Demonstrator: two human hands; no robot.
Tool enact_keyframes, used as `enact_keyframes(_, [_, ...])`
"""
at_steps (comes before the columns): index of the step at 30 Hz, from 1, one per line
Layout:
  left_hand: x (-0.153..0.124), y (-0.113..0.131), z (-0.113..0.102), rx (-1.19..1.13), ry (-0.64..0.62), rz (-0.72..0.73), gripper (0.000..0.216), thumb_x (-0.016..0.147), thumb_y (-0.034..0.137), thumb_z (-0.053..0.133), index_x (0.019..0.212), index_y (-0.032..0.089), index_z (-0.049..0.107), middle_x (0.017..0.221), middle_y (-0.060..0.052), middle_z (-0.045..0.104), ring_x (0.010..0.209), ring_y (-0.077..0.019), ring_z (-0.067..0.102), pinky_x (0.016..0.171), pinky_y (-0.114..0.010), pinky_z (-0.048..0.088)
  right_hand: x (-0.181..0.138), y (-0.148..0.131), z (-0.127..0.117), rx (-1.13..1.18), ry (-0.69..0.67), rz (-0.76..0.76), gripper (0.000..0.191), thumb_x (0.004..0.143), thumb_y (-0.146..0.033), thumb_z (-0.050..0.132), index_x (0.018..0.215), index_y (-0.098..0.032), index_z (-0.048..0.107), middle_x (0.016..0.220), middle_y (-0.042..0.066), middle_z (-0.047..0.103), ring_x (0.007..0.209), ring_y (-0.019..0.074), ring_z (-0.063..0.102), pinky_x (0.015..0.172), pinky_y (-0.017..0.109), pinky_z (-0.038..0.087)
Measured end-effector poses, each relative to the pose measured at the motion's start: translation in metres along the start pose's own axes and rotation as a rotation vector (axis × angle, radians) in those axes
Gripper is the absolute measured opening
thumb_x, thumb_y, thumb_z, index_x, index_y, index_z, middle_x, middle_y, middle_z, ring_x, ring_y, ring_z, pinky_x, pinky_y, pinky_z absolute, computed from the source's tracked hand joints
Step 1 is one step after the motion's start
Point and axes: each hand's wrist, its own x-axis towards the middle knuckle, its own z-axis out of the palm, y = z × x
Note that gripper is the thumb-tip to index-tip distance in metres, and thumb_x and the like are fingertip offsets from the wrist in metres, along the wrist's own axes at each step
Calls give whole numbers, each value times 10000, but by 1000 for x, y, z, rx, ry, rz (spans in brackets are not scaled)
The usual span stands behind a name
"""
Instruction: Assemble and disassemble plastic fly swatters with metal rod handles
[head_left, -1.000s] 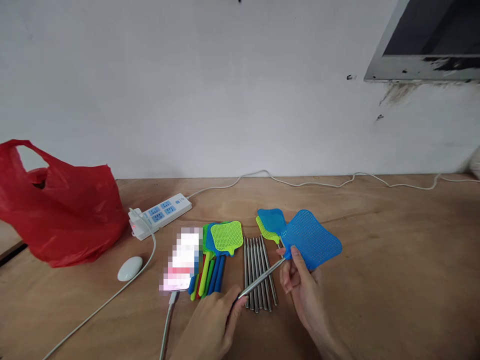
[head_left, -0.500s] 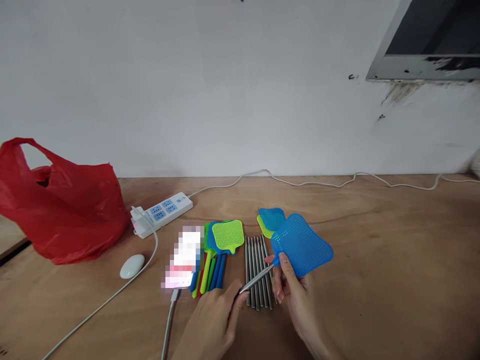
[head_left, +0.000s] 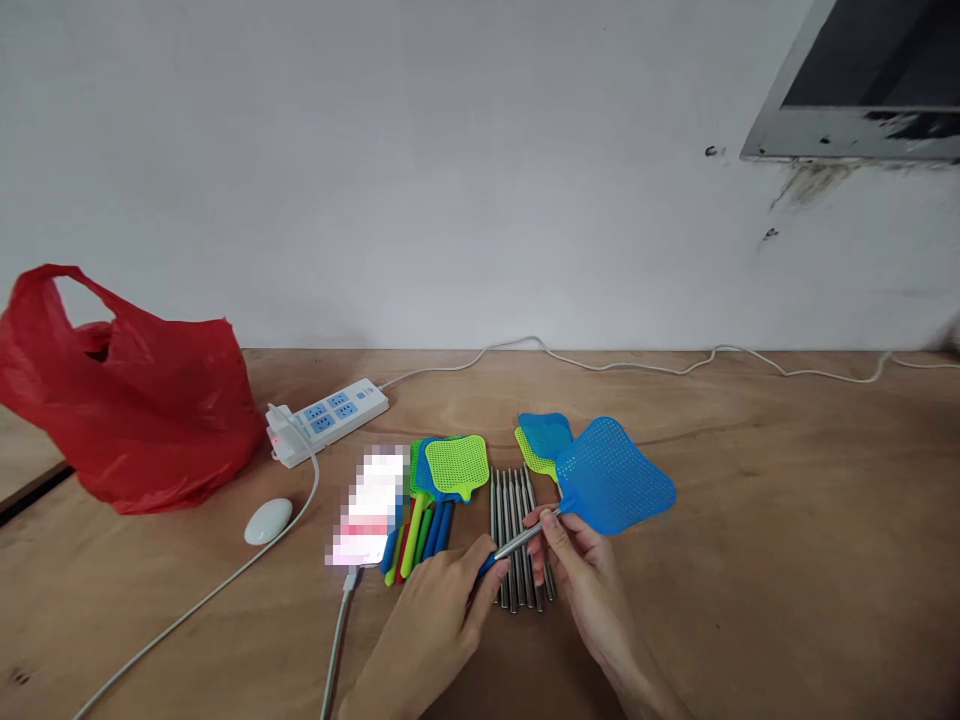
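A fly swatter with a blue perforated head (head_left: 616, 478) is held in the air, tilted up to the right. My left hand (head_left: 442, 610) is closed round its blue handle (head_left: 487, 565). With thumb and fingers, my right hand (head_left: 589, 575) grips the metal rod (head_left: 517, 543) just below the head. Beneath the hands, several loose metal rods (head_left: 514, 590) lie side by side on the table. Left of them are several coloured handles (head_left: 437, 535) and a stack of swatter heads, a yellow-green one (head_left: 457, 467) on top. Behind the rods lie a blue head (head_left: 545, 436) and a yellow-green head (head_left: 531, 460).
A lit, blurred-out phone (head_left: 373, 510) with a cable lies left of the handles. Farther left are a white power strip (head_left: 352, 405), a white rounded object (head_left: 268, 521) and a red plastic bag (head_left: 150, 410). A white cord (head_left: 600, 366) runs along the wall.
The swatter head has shifted slightly right and up. My right hand has slid from the head's base onto the rod, and more of the blue handle shows at my left hand.
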Motion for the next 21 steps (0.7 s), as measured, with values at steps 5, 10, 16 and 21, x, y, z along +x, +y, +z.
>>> enact_keyframes(5, [-10, 2, 10, -173, -48, -33, 334, 1048, 362, 326, 1137, 237, 623, 926, -49, 703, 884, -241, 668, 777, -332, 506, 3, -1, -13, -11, 57, -20, 384, 706, -543, 818, 703, -169, 730, 547, -9, 569, 476, 92, 470, 426, 204, 381])
enact_keyframes(10, [-9, 7, 11, -440, -112, -112, 397, 1035, 460, 318, 1023, 227, 641, 921, -22, 676, 902, -193, 639, 833, -300, 509, 1, -2, -7, 11, 62, 0, 390, 671, -530, 843, 638, -161, 718, 490, -37, 482, 438, 68, 393, 403, 199, 300])
enact_keyframes(16, [-15, -11, 7, -543, -195, -232, 527, 1005, 586, 310, 887, 199, 647, 850, -22, 667, 810, -159, 631, 680, -227, 518, 16, -21, -17, 163, 186, -64, 396, 585, -486, 906, 573, -171, 666, 654, 1, 622, 459, 57, 405, 396, 205, 349])
enact_keyframes(21, [-34, -38, 5, -514, 34, -485, 532, 998, 600, 319, 1108, 221, 677, 937, -51, 715, 834, -191, 705, 641, -247, 553, 34, -56, -42, 270, 419, -210, 398, 466, -397, 972, 658, -193, 689, 676, -38, 620, 525, 68, 472, 435, 184, 426])
